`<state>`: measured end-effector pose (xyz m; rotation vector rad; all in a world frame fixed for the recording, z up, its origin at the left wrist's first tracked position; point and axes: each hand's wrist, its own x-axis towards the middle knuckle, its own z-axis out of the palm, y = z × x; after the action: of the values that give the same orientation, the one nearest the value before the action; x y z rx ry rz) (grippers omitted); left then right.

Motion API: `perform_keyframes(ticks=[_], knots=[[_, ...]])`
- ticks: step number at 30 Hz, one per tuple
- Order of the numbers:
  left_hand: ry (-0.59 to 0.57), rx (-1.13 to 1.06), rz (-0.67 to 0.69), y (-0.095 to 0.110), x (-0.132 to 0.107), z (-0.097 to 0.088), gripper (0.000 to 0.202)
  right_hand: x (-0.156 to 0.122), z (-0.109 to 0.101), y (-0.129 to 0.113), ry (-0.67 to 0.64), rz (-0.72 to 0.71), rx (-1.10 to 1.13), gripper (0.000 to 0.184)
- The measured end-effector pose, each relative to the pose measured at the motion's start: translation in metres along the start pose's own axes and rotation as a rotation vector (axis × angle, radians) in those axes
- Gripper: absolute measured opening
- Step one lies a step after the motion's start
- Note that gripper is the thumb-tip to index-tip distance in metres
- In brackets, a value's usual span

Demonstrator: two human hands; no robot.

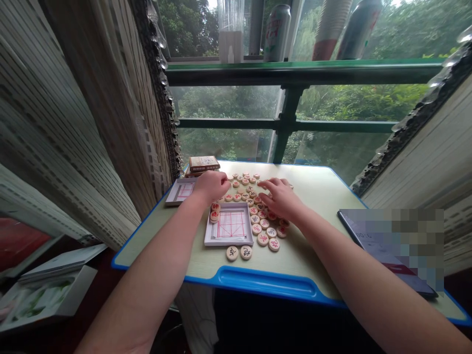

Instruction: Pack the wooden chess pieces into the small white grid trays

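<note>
Round wooden Chinese chess pieces (264, 223) with red or black characters lie in a loose spread on the table. My right hand (279, 196) rests over this spread, fingers apart, its fingertips at several pieces. My left hand (211, 187) is closed, above the far left corner of a shallow white box (211, 238); whatever its fingers hold is hidden. Two red-lettered pieces (215, 212) sit along the left side inside that box, whose bottom shows a red grid. Just in front of it lie two black-lettered pieces (239, 253).
A second shallow box part (172, 196) lies behind my left forearm, beside small stacked boxes (204, 162). The table (155, 231) has a blue rim. A tablet-like device (383, 250) lies at the right. Cans (277, 34) and paper cups (332, 29) stand on the window ledge.
</note>
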<state>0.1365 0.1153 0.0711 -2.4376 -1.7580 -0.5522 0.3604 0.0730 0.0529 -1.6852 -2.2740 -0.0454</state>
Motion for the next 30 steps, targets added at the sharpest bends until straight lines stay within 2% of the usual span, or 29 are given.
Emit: perform_keyframes(ticks=[5,16,19,21,23,25,28,30], knots=[[-0.007,0.004,0.018,0.000,0.000,0.003,0.030,-0.005,0.000,-0.015,-0.042,-0.113,-0.021,0.026],[0.021,-0.022,0.038,0.000,-0.001,0.003,0.030,0.002,0.009,-0.003,0.008,-0.059,0.006,0.018],[-0.022,-0.018,0.021,-0.004,0.000,0.000,0.031,0.002,0.005,-0.005,0.039,-0.041,0.062,0.014],[-0.074,-0.020,0.026,-0.007,0.000,-0.004,0.031,-0.003,0.000,-0.011,0.054,-0.057,0.183,0.012],[-0.135,-0.028,0.050,-0.009,0.000,-0.007,0.030,-0.011,-0.005,-0.024,0.036,-0.129,0.368,0.011],[-0.199,-0.032,0.081,-0.008,-0.001,-0.008,0.029,-0.019,-0.009,-0.042,-0.044,-0.283,0.523,0.010],[-0.258,-0.015,0.120,-0.004,-0.001,-0.008,0.030,-0.026,-0.007,-0.070,-0.092,-0.508,0.554,0.006],[-0.275,-0.002,0.133,-0.002,0.000,-0.007,0.034,-0.026,-0.001,-0.083,-0.110,-0.552,0.504,0.007]])
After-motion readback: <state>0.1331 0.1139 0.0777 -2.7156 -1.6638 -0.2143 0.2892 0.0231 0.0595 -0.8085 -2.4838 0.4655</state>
